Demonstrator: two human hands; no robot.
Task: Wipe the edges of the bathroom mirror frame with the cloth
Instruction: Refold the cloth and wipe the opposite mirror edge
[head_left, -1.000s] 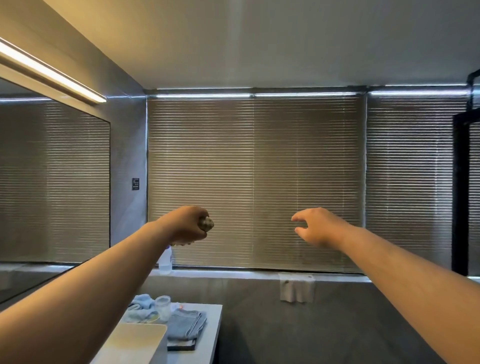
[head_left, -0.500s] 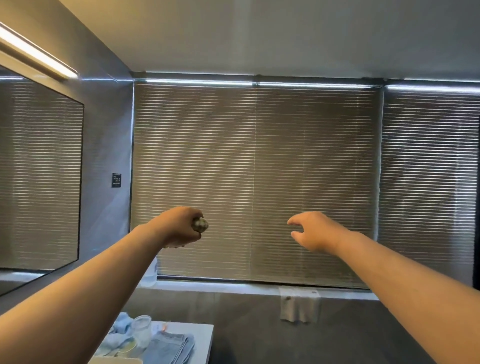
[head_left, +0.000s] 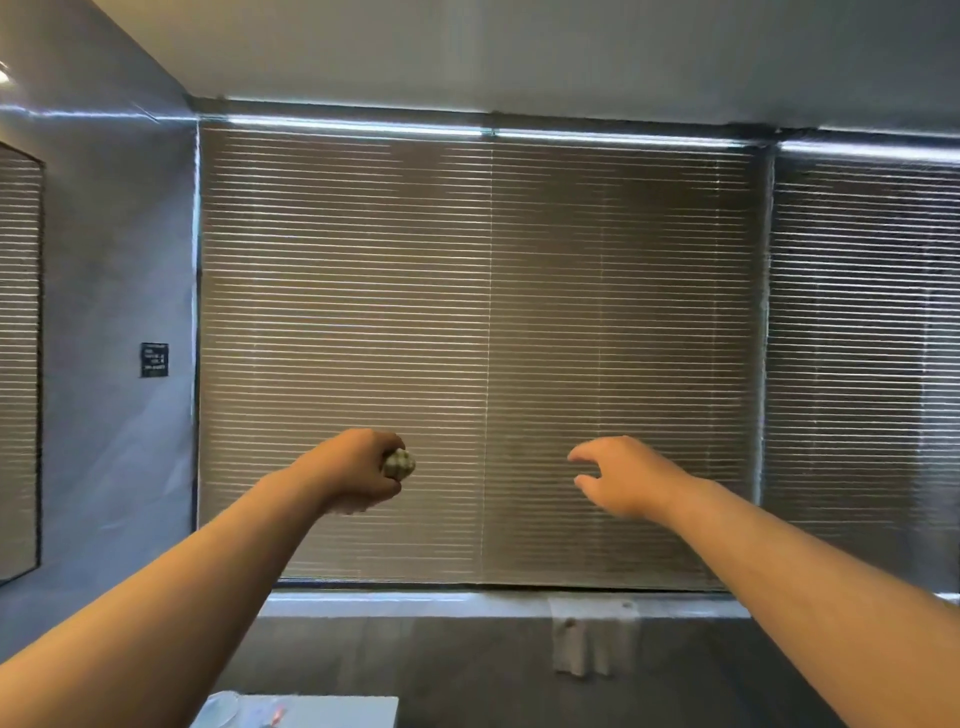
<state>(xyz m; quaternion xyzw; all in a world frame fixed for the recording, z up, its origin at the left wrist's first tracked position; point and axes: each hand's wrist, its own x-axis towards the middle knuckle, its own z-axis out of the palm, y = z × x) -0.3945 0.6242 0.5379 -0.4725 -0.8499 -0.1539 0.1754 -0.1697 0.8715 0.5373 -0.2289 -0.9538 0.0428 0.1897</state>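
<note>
My left hand (head_left: 358, 470) is stretched out in front of me, closed in a fist around a balled-up greenish checked cloth (head_left: 399, 463) that pokes out past the thumb. My right hand (head_left: 621, 475) is held out level with it, empty, fingers curled and apart. Only a narrow strip of the dark-framed bathroom mirror (head_left: 21, 364) shows, at the far left edge of the head view, well away from both hands. Both hands hang in the air before the closed window blinds (head_left: 483, 338).
A white towel (head_left: 592, 642) hangs over the ledge below the blinds. A corner of the white counter (head_left: 332, 713) with a small dish shows at the bottom. A small black plate (head_left: 154, 359) is fixed on the grey left wall.
The view has swung to the right and upward. The mirror and its light have slid almost out at the left, and the counter items have dropped out below. Both hands keep their pose.
</note>
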